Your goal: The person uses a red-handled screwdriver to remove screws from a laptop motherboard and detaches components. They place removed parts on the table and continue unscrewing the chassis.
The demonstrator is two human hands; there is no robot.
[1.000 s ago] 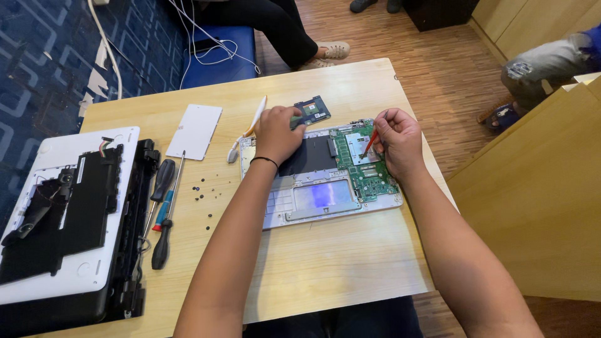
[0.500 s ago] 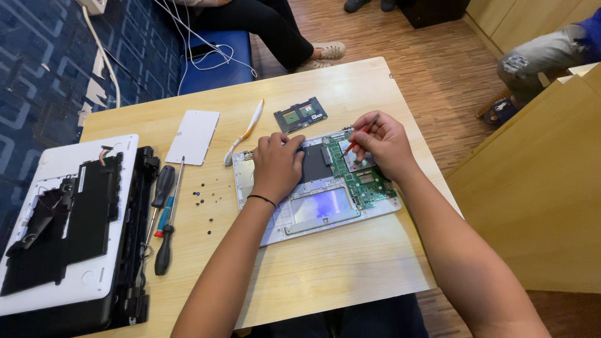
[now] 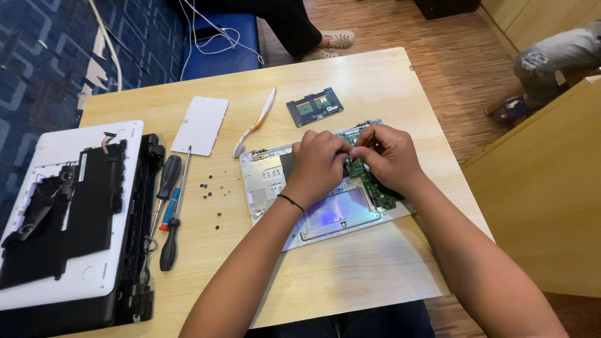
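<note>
Wooden desk (image 3: 350,275), opened laptop base (image 3: 269,181) mid-desk toward the right edge. Left hand (image 3: 318,166) and right hand (image 3: 388,156) both curled, fingertips pinched together over green circuit board (image 3: 375,184); can't tell what they grip. Screwdrivers (image 3: 170,206) and loose screws (image 3: 213,188) left of base.

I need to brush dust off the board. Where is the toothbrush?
In the head view, the toothbrush lies on the table's far side, between the white cover plate and the small loose circuit board, just beyond the opened laptop base.
</note>
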